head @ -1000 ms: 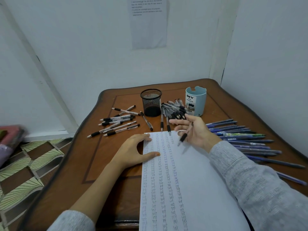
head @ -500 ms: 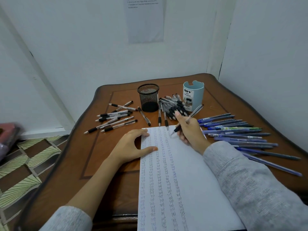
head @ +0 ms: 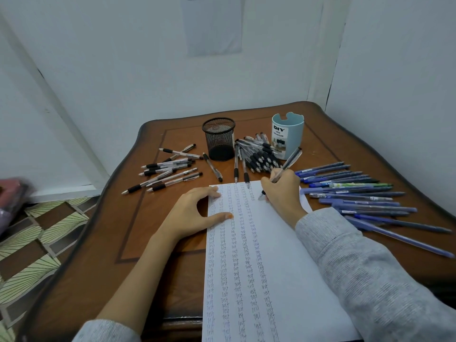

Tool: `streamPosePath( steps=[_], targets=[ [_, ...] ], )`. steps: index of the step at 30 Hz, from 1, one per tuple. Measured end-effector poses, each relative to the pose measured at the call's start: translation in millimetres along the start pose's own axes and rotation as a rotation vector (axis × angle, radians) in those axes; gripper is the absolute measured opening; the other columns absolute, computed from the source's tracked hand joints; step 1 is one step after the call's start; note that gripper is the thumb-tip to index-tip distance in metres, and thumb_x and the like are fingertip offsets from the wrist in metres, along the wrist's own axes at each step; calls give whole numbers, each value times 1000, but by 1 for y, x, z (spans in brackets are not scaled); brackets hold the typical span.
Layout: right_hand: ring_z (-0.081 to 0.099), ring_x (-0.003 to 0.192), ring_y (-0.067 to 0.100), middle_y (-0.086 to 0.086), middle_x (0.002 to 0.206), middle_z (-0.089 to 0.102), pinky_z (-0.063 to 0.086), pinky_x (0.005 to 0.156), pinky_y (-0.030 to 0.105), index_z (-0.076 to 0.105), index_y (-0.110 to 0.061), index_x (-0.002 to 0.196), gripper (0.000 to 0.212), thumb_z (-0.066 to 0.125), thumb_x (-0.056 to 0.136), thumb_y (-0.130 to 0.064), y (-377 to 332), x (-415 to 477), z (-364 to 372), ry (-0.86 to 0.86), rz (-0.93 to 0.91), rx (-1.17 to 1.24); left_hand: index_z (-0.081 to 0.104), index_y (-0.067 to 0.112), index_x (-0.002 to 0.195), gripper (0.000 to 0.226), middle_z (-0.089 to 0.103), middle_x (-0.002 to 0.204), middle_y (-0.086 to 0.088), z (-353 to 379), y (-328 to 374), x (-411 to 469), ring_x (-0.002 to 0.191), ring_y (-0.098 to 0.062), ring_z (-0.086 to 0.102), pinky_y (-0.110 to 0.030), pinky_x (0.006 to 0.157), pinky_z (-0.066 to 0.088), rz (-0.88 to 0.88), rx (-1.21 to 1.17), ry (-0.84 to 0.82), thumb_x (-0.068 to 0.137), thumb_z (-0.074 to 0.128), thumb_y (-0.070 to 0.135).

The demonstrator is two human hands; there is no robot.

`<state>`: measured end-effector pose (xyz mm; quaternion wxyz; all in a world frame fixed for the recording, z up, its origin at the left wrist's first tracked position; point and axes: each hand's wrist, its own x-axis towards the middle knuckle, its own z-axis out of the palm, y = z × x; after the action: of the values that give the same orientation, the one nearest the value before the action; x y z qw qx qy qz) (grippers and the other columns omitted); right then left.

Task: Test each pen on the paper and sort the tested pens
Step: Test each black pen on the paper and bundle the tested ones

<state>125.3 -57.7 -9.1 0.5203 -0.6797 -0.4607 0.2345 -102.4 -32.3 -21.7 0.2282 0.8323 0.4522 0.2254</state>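
Here the paper (head: 283,255) reaches past the near edge of the table (head: 148,243), with bare wood at its left. The right hand (head: 283,191) grips a pen (head: 287,164), its tip at the paper's far end and its barrel slanting far-right. The left hand (head: 192,213) lies flat, pressing the paper's left edge.

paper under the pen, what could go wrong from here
1. The paper is pinned only by the left hand at its top left edge, so strokes from the pen in the right hand could skew it.
2. The right sleeve lies close to the blue pens; a sweep might roll some off the table.
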Motion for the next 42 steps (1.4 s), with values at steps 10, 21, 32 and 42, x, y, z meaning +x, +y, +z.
streamPosePath(
  steps=[10, 21, 32, 42],
  targets=[
    [59, 41, 9, 4, 51, 45, 39, 40, 14, 41, -11, 57, 35, 58, 85, 1, 2, -4, -1, -135, -56, 96, 59, 38, 118, 73, 51, 134, 22, -1, 4, -1, 124, 3, 43, -25, 102, 34, -10, -23, 4, 59, 60, 81],
    [57, 38, 7, 9, 52, 44, 42, 39, 15, 50, -2, 65, 22, 61, 83, 1, 2, -2, 0, -167, -51, 119, 57, 41, 116, 70, 50, 133, 23, -2, 7, -3, 122, 6, 40, -21, 99, 32, -16, -32, -5, 58, 59, 81],
    [55, 40, 11, 9, 52, 42, 41, 38, 15, 46, -4, 60, 27, 59, 83, 5, 5, 0, 0, -155, -56, 137, 57, 41, 116, 70, 50, 133, 22, -2, 8, -3, 123, 4, 40, -25, 101, 34, -13, -38, -5, 58, 59, 80],
    [50, 38, 15, 7, 51, 38, 39, 37, 15, 41, -6, 55, 34, 58, 80, 9, 5, 1, -1, -123, -75, 167, 58, 40, 117, 73, 51, 135, 20, -1, 5, -2, 128, -2, 43, -34, 107, 37, -12, -41, 8, 58, 59, 82]
  ],
)
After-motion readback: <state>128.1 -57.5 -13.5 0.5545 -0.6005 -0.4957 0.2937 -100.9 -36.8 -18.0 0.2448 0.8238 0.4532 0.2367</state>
